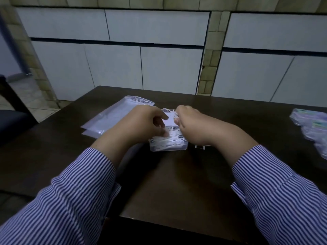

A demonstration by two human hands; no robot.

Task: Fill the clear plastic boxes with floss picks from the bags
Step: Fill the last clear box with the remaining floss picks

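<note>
The clear plastic box (168, 146) sits at the middle of the dark bench (177, 183), its lid (169, 117) raised at its 12 o'clock edge, and white floss picks (169, 139) lie heaped inside it. The left hand (141, 122) comes at the box from 9 o'clock; its fingers are curled, with the fingertips (165, 133) down among the picks at the box's left side, though blur hides whether this grip actually has hold of any. The right hand (191, 124) comes in from 3 o'clock, its fingers curled tight, and a few white picks show at the fingertips near the lid's upper right corner, so that grip is closed on a small bunch of picks. Both wrists wear blue-and-white striped sleeves (79, 200). At 10 o'clock from the box, just beyond the left hand, two flat clear bags (113, 117) lie overlapped on the bench. Just beside the box at 4 o'clock, under the right wrist, a small clear piece with white edges (200, 147) rests on the bench; what it is cannot be told. Well apart at 3 o'clock, by the bench's right edge, lies a blurred cluster of filled clear boxes (313, 128) with green labels.
</note>
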